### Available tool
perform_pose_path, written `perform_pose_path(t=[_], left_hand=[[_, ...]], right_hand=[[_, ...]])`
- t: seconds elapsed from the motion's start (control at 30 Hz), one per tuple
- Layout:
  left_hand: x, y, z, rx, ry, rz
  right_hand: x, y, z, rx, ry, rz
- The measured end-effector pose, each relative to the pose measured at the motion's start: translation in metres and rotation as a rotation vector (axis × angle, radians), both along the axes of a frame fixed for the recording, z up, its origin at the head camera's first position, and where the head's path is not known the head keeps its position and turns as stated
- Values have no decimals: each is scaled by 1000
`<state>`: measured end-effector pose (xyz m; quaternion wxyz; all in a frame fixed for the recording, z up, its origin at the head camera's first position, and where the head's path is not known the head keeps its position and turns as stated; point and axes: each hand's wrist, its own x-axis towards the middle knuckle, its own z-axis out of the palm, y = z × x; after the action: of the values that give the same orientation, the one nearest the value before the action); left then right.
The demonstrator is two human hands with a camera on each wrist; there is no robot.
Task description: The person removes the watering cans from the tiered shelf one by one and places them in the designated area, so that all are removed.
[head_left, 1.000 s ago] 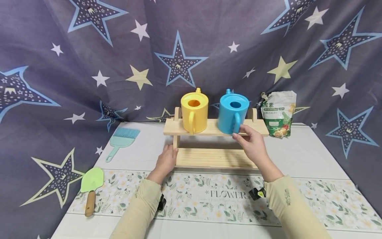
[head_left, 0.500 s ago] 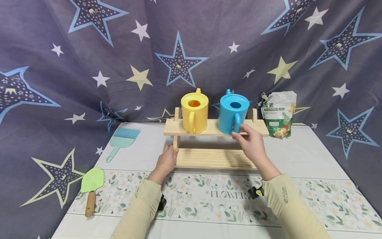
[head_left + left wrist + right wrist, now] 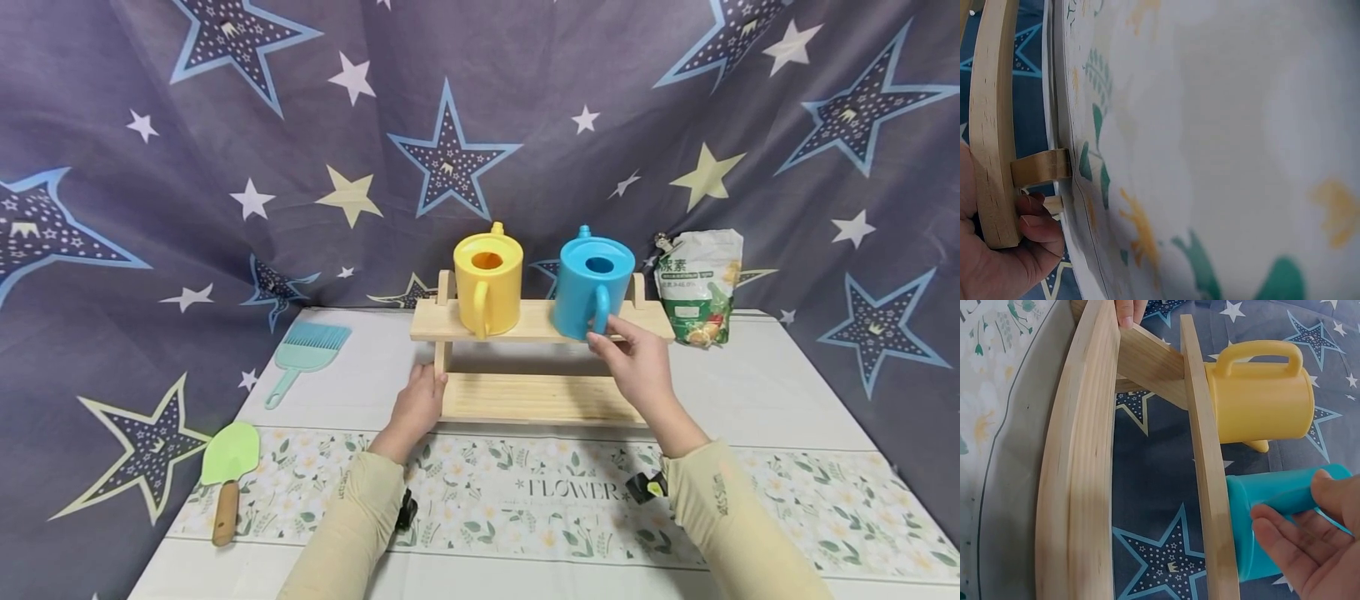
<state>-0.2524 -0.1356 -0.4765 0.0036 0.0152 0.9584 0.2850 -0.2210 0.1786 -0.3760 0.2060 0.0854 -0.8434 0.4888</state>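
A blue watering can stands upright on the top board of a two-tier wooden shelf, towards its right. My right hand holds this can's handle low down; in the right wrist view, the thumb and fingers of the right hand lie on either side of the handle. Left of it on the same board stands a yellow watering can, untouched, its handle facing me. My left hand grips the left end of the lower board. In the left wrist view, its fingers curl round the wood.
A green and white pouch stands right of the shelf. At the left lie a teal brush with its dustpan-like head and a green trowel with a wooden handle. A starred curtain hangs behind the table.
The blue watering can has shifted slightly to the right along the top board, with my right hand on its handle. My left hand and the yellow can have stayed in place.
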Motion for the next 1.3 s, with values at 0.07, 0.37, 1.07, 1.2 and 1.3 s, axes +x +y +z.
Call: perform_pose_path(t=[0.07,0.37,1.07,1.2,1.3], left_hand=[[0,0,0,1,-6,-2],[1,0,1,1,-4,-5],[-1,-2,-2,-5,26,-8],[-1,-2,-2,-7,33,-13],[-1,-2,-2,-3,33,-15]], right_hand=[[1,2,0,-1,5,-3],[7,10,2,1,31,-13],[21,29,9,17,96,-42],[22,33,10,27,108,-51],[23,36,10,29,115,-49]])
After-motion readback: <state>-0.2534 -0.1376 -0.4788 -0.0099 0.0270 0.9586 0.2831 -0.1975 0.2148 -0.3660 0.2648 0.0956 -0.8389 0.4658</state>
